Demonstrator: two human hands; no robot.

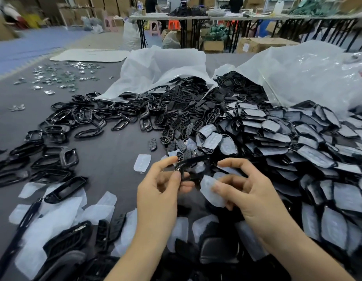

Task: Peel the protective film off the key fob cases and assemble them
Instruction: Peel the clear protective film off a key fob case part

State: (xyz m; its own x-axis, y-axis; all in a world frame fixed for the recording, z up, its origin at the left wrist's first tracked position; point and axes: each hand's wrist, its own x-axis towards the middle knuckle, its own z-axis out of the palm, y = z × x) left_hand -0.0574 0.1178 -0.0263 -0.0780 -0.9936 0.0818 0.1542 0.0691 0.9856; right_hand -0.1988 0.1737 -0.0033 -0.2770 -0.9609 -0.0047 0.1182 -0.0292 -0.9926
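Observation:
My left hand (159, 191) pinches a glossy black key fob case (189, 167) between thumb and fingers, holding it above the table. My right hand (247, 191) pinches a translucent white protective film (211, 194) that hangs just below and right of the case. To the right lies a big pile of film-covered black cases (297, 142). Black frame shells (78, 118) are scattered to the left, and black button inserts (180, 116) lie in the middle.
Peeled films (58, 216) litter the grey table (107, 159) near the front left. Two white plastic bags (162, 69) spill parts at the back. Small shiny metal pieces (54, 78) lie far left. Work tables and a person stand in the background.

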